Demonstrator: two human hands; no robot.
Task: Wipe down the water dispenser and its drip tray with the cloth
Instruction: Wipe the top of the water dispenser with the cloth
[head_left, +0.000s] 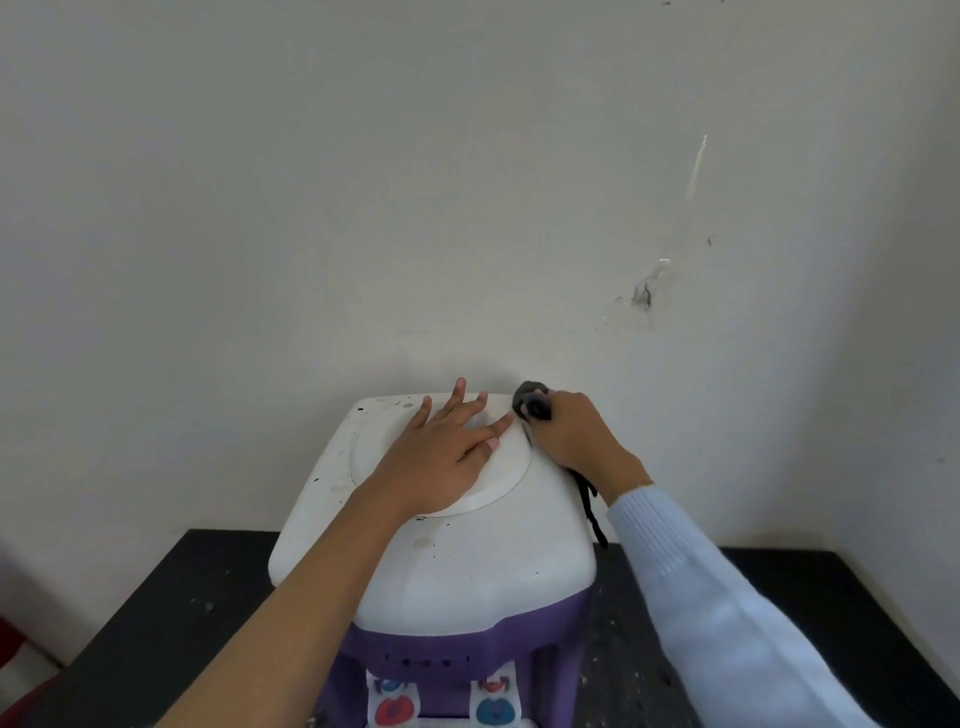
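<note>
A white-topped, purple-fronted water dispenser (457, 561) stands on a black counter against the wall, its top speckled with dirt. My left hand (447, 447) lies flat with spread fingers on the round white lid. My right hand (571, 431) grips a dark grey cloth (530, 397) bunched at the dispenser's back right corner; a dark strand of it hangs below my wrist. A red tap (393, 709) and a blue tap (493, 709) show at the bottom front. The drip tray is out of view.
The black counter (171, 597) runs left and right of the dispenser, dusty with specks. A white wall (467, 208) rises directly behind, with a scuffed patch (644, 296) at the right. Something red (10, 644) shows at the lower left edge.
</note>
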